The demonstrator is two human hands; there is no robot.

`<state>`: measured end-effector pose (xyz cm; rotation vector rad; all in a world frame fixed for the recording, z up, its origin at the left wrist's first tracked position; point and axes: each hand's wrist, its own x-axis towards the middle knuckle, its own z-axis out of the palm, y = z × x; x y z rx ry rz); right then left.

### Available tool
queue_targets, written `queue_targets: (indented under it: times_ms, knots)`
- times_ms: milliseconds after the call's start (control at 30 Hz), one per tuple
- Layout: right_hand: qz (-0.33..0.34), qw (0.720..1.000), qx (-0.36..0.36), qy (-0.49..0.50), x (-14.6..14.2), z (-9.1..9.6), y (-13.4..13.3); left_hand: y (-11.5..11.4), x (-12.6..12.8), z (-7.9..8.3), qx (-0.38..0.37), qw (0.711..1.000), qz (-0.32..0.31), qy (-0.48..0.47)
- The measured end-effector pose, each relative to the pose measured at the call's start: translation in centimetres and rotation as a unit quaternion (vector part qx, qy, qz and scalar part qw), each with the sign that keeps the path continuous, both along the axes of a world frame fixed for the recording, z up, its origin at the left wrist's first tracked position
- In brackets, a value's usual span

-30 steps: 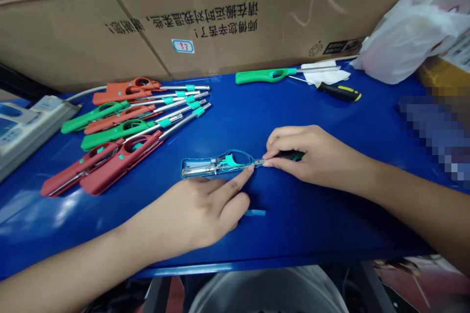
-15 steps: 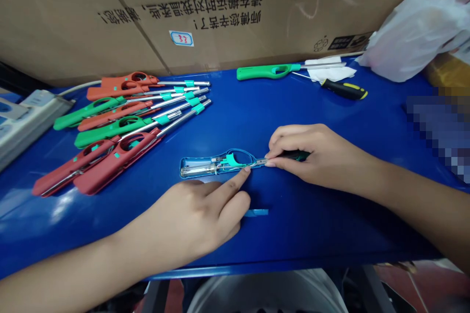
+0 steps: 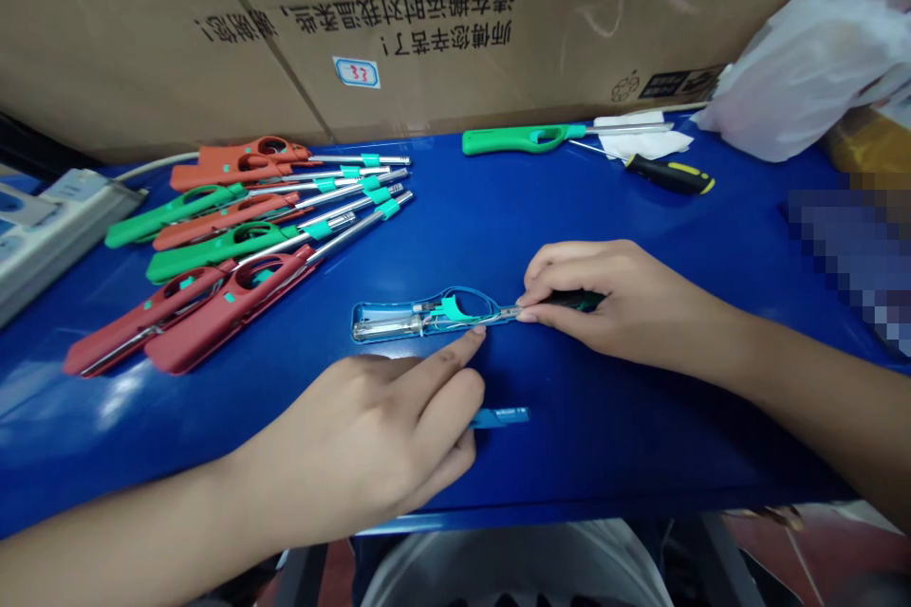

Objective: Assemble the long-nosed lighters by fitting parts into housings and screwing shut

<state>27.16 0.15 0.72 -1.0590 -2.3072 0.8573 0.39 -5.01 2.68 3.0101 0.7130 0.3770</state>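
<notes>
Nearest, below the desk [image 3: 604, 446] edge: a grey tub [image 3: 491, 564], cut off by the frame. L hand [image 3: 384, 441]: index out, tip touching the near side of the open blue lighter [image 3: 409, 327]; other fingers curled, undersides hidden, so can't tell if they hold the blue strip [image 3: 504, 417] poking out beside them. Lighter lies mid-desk, insides up: clear tube, teal trigger, wires too fine to trace. R hand [image 3: 602, 294]: thumb & fingers pinched tight on a metal bit [image 3: 510, 312] at lighter's R end; dark piece [image 3: 578, 300] under the palm mostly hidden, can't ID.

Further L: red, green & orange lighters [image 3: 199, 258] w/ metal rods, overlapping; power strip [image 3: 57, 223] cut off by L edge. R edge: pixelated patch [image 3: 846, 256], unreadable. Behind: black/yellow screwdriver [image 3: 669, 173], green lighter [image 3: 494, 141], tissue [image 3: 644, 145], white bag [image 3: 793, 66] cut off at R.

Farthest: cardboard box [image 3: 441, 100], print upside down: "师傅您辛苦了!" & "请在搬运时对我温柔些, 谢谢您!" Sticker [image 3: 357, 72]: "33", red. Dark block by recycling mark too small to read.
</notes>
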Motion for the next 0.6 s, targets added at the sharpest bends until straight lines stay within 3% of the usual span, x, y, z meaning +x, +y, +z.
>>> queue_targets:
  times_ms: [600]
  knots:
    - [-0.004, 1.0, -0.003, 0.0, -0.08, 0.14, -0.08, -0.02, 0.06, -0.02, -0.038, 0.999, 0.028, 0.023]
